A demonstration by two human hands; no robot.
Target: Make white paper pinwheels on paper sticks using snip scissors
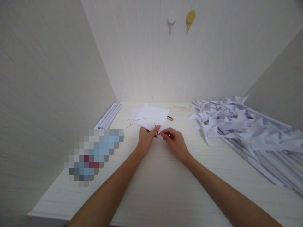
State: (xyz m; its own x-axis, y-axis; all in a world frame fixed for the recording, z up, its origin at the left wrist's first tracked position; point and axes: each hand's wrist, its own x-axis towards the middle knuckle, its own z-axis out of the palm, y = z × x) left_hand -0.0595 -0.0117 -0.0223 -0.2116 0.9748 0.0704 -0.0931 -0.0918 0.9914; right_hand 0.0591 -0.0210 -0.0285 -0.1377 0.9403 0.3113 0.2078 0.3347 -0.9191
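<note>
white paper (155, 114) held — two hands (145, 138), one cutter (170, 118), two hooks (190, 17)

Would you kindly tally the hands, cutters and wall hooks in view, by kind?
Hands (left hand, right hand): 2
Cutter: 1
Wall hooks (white hook, yellow hook): 2
Total: 5
</note>
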